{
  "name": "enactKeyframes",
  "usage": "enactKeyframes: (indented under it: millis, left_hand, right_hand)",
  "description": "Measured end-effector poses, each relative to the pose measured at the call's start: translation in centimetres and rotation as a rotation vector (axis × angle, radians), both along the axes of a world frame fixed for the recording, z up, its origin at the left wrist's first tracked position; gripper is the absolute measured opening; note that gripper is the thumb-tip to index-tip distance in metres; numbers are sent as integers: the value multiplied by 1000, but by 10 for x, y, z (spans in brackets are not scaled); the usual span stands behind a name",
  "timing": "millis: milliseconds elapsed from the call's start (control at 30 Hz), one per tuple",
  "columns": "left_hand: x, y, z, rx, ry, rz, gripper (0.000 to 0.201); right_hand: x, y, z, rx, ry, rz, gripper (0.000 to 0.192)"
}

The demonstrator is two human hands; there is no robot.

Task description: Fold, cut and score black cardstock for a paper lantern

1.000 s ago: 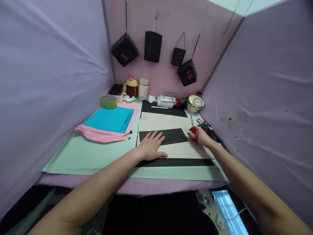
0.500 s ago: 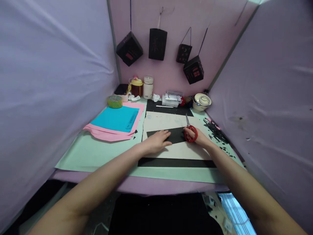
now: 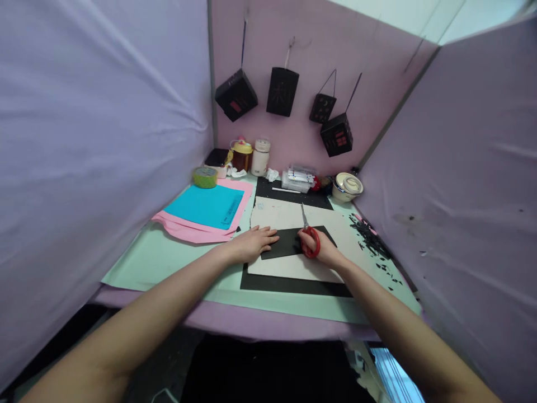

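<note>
A strip of black paper (image 3: 286, 243) lies slightly tilted on a large white sheet (image 3: 289, 270). My left hand (image 3: 257, 243) rests flat over the strip's left end, fingers stretched out to the right. In my right hand (image 3: 321, 246) is a pair of scissors (image 3: 311, 242) with red handles, held over the strip's right part. Their blades point away from me, and the fingertips touch or nearly touch the paper. A larger black sheet (image 3: 293, 285) shows under the white one along its near edge.
Blue sheet (image 3: 205, 206) on pink paper (image 3: 188, 232) lies left, beside a tape roll (image 3: 205, 177). Black scraps (image 3: 371, 238) are heaped right. A yellow-lidded jar (image 3: 242, 155), white bottle (image 3: 260, 158), pen box (image 3: 298, 179) and bowl (image 3: 347, 187) stand behind. Black paper lanterns (image 3: 283, 92) hang above.
My left hand has slid left to the strip's end. My right hand has moved left over the strip with the scissors, uncovering its right end. The camera view has shifted a little.
</note>
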State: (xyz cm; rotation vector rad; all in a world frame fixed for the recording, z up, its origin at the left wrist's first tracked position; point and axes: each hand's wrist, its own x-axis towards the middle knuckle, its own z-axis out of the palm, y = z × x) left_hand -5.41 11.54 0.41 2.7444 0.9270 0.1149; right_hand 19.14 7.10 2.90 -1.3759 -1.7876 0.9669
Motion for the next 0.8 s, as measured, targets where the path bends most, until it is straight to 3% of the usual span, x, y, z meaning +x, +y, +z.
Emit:
enactKeyframes:
  millis: [267,600,800]
  left_hand:
    - [-1,-2,-1,34,1,-13,44]
    - [0,-9,3,36,-45,-3,38]
    - [-10,-7,6,17,-158,26,40]
  right_hand:
    - [-42,-9,2,-3,66,-34,34]
    - [-84,-14,-16,2,160,-55,31]
    - [-91,-18,-15,-32,161,-109,32]
